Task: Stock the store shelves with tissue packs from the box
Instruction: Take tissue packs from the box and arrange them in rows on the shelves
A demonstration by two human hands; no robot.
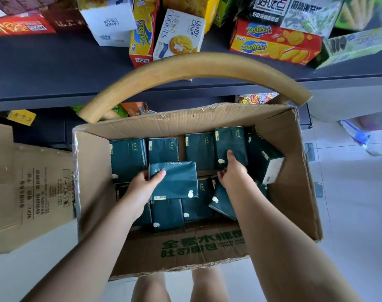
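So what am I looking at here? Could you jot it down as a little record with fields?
place: cardboard box on the floor, in front of a dark shelf
in box: many dark green tissue packs, some tilted
left-hand grip: holds one raised pack
right-hand grip: rests on a back-row pack; whether it grasps it is unclear
on shelf: biscuit boxes; no tissue packs seen there
beside: second cardboard box, at the left
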